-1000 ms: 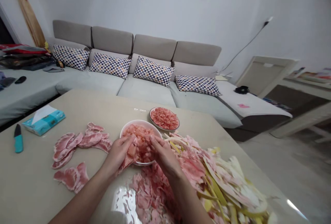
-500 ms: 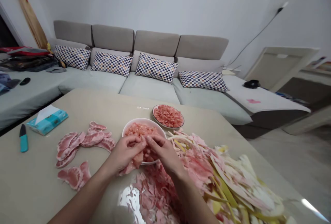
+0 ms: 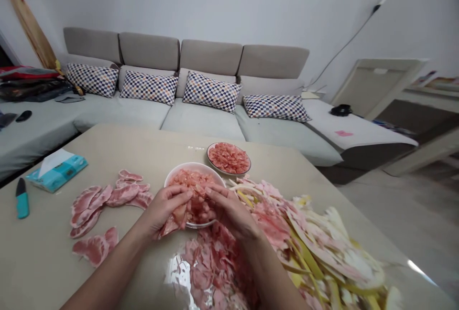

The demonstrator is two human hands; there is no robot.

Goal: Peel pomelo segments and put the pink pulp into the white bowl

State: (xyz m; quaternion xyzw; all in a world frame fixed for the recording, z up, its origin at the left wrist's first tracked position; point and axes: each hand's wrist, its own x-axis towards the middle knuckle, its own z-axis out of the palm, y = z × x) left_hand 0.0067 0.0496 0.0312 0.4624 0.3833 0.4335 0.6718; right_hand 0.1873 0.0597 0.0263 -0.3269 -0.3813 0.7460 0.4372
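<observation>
Over the white bowl (image 3: pixel 171 174) of pink pomelo pulp, my two hands are close together. My left hand (image 3: pixel 165 208) is closed round a partly peeled pomelo segment (image 3: pixel 176 219), which hangs below its fingers. My right hand (image 3: pixel 229 208) pinches at the same segment's upper end, thumb and forefinger together. The bowl's near side is partly hidden by my hands. Left of them lie several pomelo segments (image 3: pixel 124 195) in pale skin. Pink membrane scraps (image 3: pixel 211 269) are heaped on the table below my right wrist.
Behind the bowl stands a plate (image 3: pixel 229 158) heaped with pulp. Pomelo peels (image 3: pixel 322 248) pile up at the right. A tissue pack (image 3: pixel 59 170) and a teal-handled knife (image 3: pixel 22 200) lie at the left of the table (image 3: pixel 118 145). A sofa (image 3: pixel 201 121) runs behind.
My hands have drawn slightly apart, and more of the segment shows between them. The whole view has shifted a little, so things appear farther left.
</observation>
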